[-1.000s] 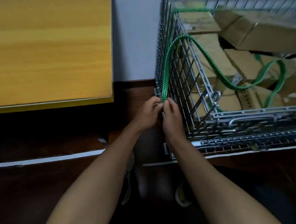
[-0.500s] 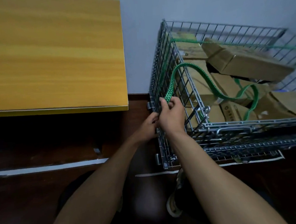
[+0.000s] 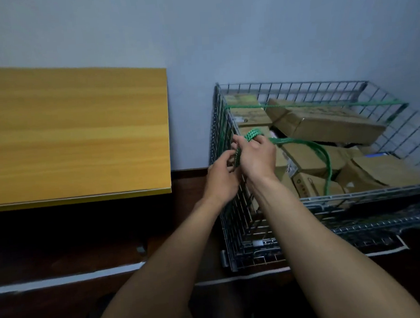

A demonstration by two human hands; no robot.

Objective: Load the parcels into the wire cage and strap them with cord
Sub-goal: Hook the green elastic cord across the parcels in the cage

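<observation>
Green cord [image 3: 252,134]: head view; runs from the left wall of the wire cage [image 3: 355,195] in a loop over the parcels [image 3: 326,126]; another run is stretched across the back.
Right hand [image 3: 257,156]: fingers curled round the cord at the cage's left rim.
Left hand [image 3: 221,180]: pinches the cord just outside that wall.
Parcels: brown boxes heaped inside the cage.
Wooden table [image 3: 73,133]: left of the cage, apart.

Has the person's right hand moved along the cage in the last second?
Yes. The right hand has climbed the wire cage's left wall, from lower down by the near corner up to its top rim, gripping the green cord.
</observation>
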